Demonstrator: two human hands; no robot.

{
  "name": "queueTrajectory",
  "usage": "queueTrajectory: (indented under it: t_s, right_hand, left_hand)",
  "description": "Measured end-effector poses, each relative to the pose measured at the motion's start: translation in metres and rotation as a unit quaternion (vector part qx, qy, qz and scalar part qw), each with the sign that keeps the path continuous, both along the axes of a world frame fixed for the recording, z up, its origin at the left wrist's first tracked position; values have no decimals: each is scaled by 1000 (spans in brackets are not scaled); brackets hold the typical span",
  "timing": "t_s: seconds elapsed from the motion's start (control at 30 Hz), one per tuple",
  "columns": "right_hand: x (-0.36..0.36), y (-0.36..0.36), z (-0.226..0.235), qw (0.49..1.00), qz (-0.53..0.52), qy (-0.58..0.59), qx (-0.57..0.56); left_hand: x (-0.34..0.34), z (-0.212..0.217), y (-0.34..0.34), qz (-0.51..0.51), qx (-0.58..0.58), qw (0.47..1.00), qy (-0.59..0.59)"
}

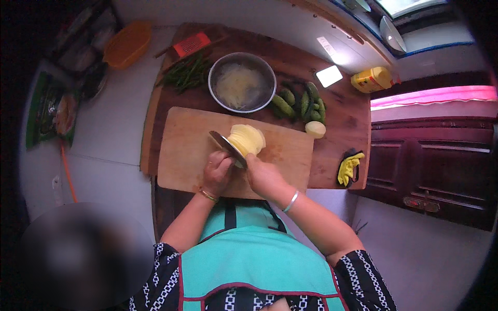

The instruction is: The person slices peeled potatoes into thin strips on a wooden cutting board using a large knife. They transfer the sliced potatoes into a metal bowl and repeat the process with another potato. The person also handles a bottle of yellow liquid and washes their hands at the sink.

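Observation:
A wooden cutting board (179,150) lies in front of me. My right hand (263,177) is closed round the handle end of a kitchen knife (224,143), whose dark blade slants up and to the left. Against the blade's far side rests a fanned stack of pale yellow potato slices (248,139). My left hand (217,171) is on the near side of the blade, fingers curled in close to it; whatever they hold is hidden. Past the board stands a metal bowl (213,89) with pale shreds in liquid.
A peeled potato (315,129) touches the board's far right corner, beside several cucumbers (283,107). Green beans or similar pods (184,71) lie left of the bowl. A yellow-black cloth (350,168) is at the table's right, a yellow container (371,80) behind.

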State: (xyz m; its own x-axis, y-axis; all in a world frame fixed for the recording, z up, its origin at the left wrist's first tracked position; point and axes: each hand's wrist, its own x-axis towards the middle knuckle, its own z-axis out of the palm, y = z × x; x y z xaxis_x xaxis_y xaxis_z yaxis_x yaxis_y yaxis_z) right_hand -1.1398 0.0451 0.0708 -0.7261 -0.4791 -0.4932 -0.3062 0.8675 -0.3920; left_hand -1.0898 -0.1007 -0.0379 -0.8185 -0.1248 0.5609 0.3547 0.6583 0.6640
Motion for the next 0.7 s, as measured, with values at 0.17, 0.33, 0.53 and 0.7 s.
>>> queueTrajectory:
  t_s: [0.17, 0.33, 0.53, 0.7]
  right_hand:
    - [7, 5, -24, 995, -15, 45, -86]
    - [6, 7, 19, 995, 26, 83, -51]
    - [5, 14, 33, 998, 20, 40, -33]
    - [1, 14, 19, 997, 30, 32, -61]
  left_hand:
    - [4, -6, -3, -6, 9, 1000, -10]
    - [1, 2, -1, 2, 30, 999, -14]
    - [-1, 1, 0, -1, 32, 999, -13]
    - [2, 3, -3, 5, 12, 1000, -15]
